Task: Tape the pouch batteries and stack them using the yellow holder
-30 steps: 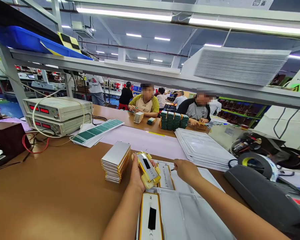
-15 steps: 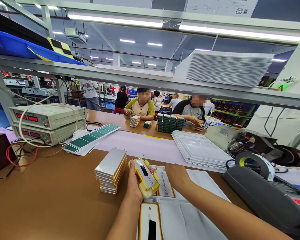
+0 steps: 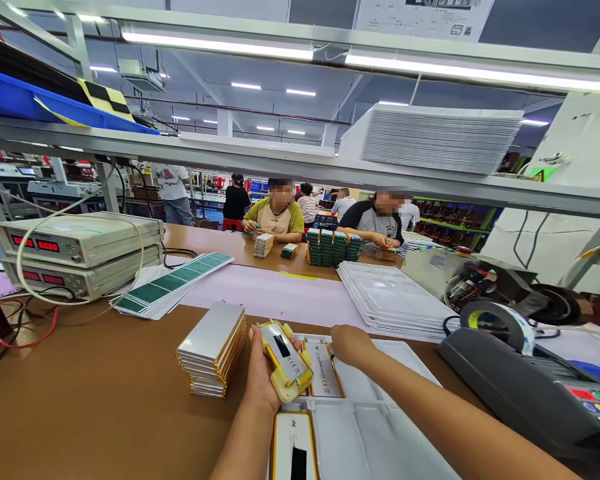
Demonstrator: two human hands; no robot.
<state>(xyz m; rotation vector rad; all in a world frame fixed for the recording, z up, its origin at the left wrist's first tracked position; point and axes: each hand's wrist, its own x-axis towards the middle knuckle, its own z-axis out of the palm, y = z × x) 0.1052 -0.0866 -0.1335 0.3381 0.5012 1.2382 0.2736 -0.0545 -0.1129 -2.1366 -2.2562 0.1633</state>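
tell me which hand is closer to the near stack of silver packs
Left. The left hand, holding a yellow holder, is just right of the near stack of silver packs; the right hand is farther right, beyond the holder, over the white tray.

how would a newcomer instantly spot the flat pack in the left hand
On the brown bench, find the white tray, then the left hand at its left side, just right of the silver-topped stack. The hand holds a pale yellow holder with the flat pack in it. Unlike the packs lying in the tray, this one is held up in a yellow holder.
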